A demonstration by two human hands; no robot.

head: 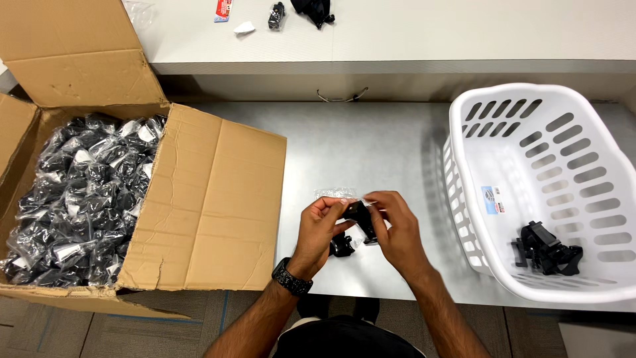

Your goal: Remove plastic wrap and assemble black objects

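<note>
My left hand (318,233) and my right hand (396,229) meet over the grey table (371,146), both pinching a small clear plastic bag (336,193) with a black plastic part (360,215) in it. The bag's open top sticks up between my fingertips. A second piece of the black part (342,246) shows below my left thumb. A black watch (291,277) is on my left wrist.
An open cardboard box (212,199) full of bagged black parts (86,199) stands at the left. A white slotted laundry basket (477,199) at the right holds a few unbagged black parts (546,249). A raised shelf (397,33) behind carries small items.
</note>
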